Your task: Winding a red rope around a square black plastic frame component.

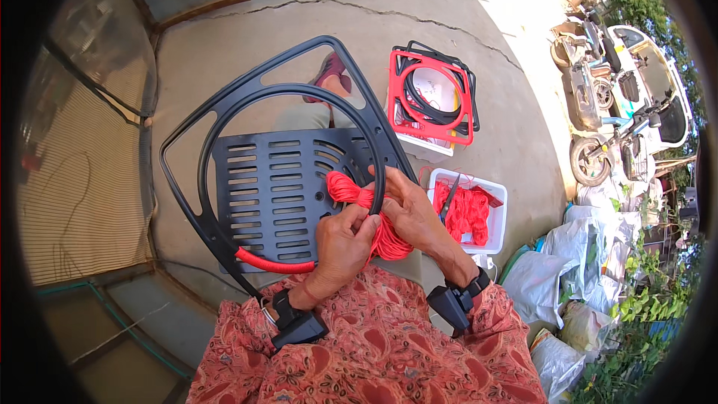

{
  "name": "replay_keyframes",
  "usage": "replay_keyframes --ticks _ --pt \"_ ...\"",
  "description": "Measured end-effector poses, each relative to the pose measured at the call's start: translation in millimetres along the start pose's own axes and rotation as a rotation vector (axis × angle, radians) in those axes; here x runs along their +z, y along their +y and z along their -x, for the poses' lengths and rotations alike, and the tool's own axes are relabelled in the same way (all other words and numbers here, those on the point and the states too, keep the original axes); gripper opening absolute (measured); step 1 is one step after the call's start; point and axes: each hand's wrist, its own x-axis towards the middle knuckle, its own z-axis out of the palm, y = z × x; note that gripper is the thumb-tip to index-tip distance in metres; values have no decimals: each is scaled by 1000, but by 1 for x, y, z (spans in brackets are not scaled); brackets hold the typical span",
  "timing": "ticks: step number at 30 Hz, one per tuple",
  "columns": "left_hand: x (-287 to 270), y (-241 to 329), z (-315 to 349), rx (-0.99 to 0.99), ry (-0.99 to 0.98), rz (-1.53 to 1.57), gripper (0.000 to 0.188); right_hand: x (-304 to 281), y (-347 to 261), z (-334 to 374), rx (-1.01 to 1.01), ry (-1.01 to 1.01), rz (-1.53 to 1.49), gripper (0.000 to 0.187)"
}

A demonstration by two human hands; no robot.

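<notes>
Step in hand, by my reading: wrapping red cord around the black hoop (374,142) of a black plastic chair frame (277,187) propped across the lap. A short stretch of hoop at lower left is already bound in red wrapping (275,262); the rest of the hoop is bare.

Left hand (340,243): grip closed, fingers curled around the red cord bundle (374,217) where it meets the hoop. Right hand (407,209): grip also closed on the same bundle, from the far side, thumb pressing the strands against the hoop. The bundle sits between both hands, touching the hoop's right lower curve, just above the lap.

Next move, as I judge it: passing the bundle through the frame opening and pulling each turn tight beside the last. This calls for steady tension and no gaps.

Materials: frame is rigid, matte moulded plastic, its seat panel slotted in rows. Hoop is smooth and tubular. Cord is thin, glossy and many-stranded, loosely hanked.

Nearby on the concrete floor (493,105): a white tub (493,217) holding more red cord, just right of the hands; beyond it a stack of red and black frames (432,97). White sacks (568,254) lie further right.
</notes>
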Motion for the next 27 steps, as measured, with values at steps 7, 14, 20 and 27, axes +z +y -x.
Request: replay_keyframes --ticks 7,14,20,27 --pt "2 -29 -9 -146 -100 25 9 -3 3 -15 156 -58 167 52" --pt "6 -34 -9 -150 -33 66 12 11 -34 -21 -325 72 1035 32" --pt "5 -37 -8 -214 -45 187 13 13 -17 -51 -330 -41 1222 30" --pt "4 -23 -4 -272 -77 186 17 13 -30 -74 -296 391 147 22"
